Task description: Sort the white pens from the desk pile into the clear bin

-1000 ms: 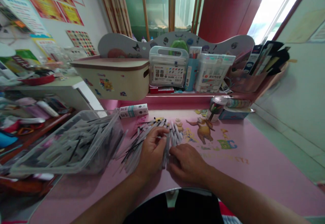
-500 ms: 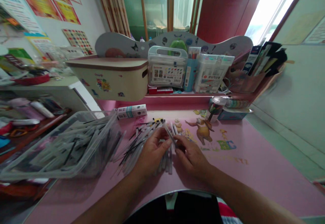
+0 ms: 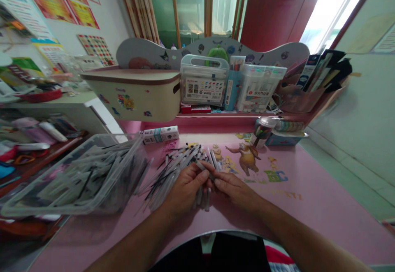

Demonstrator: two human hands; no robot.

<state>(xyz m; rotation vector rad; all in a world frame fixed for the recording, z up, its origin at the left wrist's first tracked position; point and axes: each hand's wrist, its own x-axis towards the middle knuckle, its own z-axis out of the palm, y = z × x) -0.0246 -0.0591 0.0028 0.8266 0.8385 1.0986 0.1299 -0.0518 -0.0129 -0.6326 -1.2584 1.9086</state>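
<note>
My left hand and my right hand meet over the desk, fingers closed on one slim translucent pen tube. The tube slants between my thumbs and fingertips, and its lower end is partly covered by my fingers. Beneath and left of my hands lies a loose pile of similar pen tubes and thin dark refills; my left hand hides part of it. A few pale tubes lie just beyond my fingers. Left of the pile, a clear plastic bin holds many more of these pieces.
The pink desk curves in at the front. A small white box lies behind the pile, and a clear jar stands at back right. The rear shelf carries a lidded cream bin, a marker case and a pen holder.
My hands have come closer together, and the tube sits lower, more enclosed by my fingers. My right fingertips now press against it near my left ones. The pile looks unchanged.
</note>
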